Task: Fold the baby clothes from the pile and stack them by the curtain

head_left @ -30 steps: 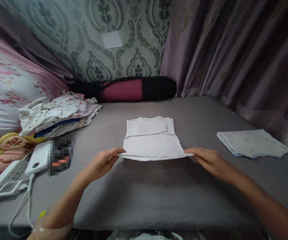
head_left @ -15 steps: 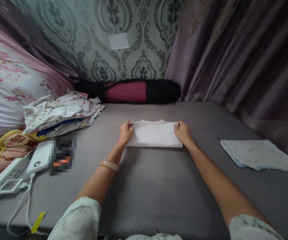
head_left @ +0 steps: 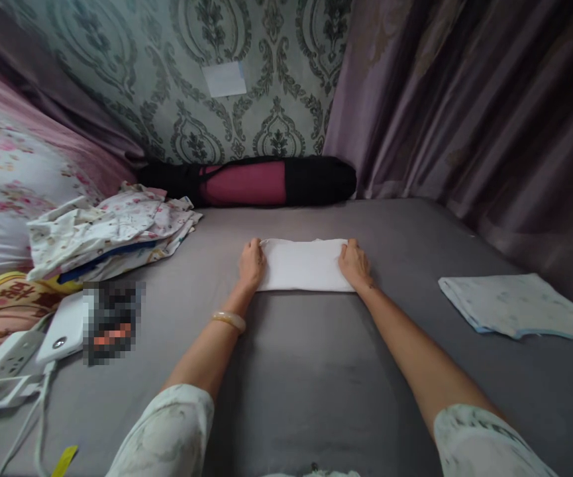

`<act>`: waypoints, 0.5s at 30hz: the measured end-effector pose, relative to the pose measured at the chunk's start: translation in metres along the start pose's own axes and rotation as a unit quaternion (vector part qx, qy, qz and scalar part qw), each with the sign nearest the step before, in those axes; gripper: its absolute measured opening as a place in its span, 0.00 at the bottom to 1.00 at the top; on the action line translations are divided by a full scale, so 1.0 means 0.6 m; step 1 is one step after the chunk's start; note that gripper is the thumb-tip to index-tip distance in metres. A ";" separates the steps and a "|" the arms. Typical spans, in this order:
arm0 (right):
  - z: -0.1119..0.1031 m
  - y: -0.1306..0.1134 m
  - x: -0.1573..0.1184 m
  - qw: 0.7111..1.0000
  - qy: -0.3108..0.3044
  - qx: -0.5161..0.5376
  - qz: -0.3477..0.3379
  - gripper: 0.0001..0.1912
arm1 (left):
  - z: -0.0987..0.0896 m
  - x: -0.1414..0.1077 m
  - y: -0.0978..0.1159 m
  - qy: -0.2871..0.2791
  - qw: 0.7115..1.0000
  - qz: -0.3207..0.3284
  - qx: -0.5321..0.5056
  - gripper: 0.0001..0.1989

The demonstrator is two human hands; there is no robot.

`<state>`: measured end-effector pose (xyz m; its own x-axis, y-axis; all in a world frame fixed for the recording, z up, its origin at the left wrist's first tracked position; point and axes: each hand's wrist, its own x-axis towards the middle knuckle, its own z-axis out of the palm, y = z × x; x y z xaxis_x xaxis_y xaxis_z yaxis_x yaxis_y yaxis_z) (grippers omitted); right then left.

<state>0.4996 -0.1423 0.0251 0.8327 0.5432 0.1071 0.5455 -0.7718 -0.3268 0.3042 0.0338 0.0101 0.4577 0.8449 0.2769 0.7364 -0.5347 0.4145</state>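
Observation:
A white cloth garment (head_left: 302,266), folded into a flat rectangle, lies on the grey sheet (head_left: 306,371) in front of me. My left hand (head_left: 253,265) grips its left end with the fingers curled in at the far corner. At the opposite end, my right hand (head_left: 354,264) is closed on the far right corner. The fingertips of both hands are partly hidden by the cloth and the knuckles. A pale bangle (head_left: 229,321) circles my left wrist.
To the right lies a folded pale cloth (head_left: 515,305) with blue edging. Printed clothes (head_left: 117,225) are piled at left, near a white power bank (head_left: 66,328) and a power strip (head_left: 12,354) with cables. A black and pink long bag (head_left: 244,183) rests along the wall.
Both hands still hold the white garment's ends; the right hand has shifted slightly inward. The garment's far edge looks straighter. The camera view has turned slightly right.

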 end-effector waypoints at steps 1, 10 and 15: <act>0.003 0.001 0.001 1.000 -0.002 -0.004 0.004 0.16 | 0.001 0.001 0.000 -0.003 1.000 0.003 0.008 0.13; 0.006 -0.002 0.007 0.999 -0.004 -0.014 0.033 0.18 | -0.001 0.002 0.002 -0.052 0.996 -0.004 0.070 0.15; 0.005 -0.007 0.015 0.999 -0.006 -0.019 0.042 0.18 | 0.006 0.012 0.001 -0.067 0.994 -0.025 0.088 0.16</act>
<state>0.5047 -0.1333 0.0243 0.8744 0.4800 0.0701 0.4775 -0.8262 -0.2989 0.3096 0.0394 0.0092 0.4710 0.8714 0.1369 0.8303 -0.4904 0.2647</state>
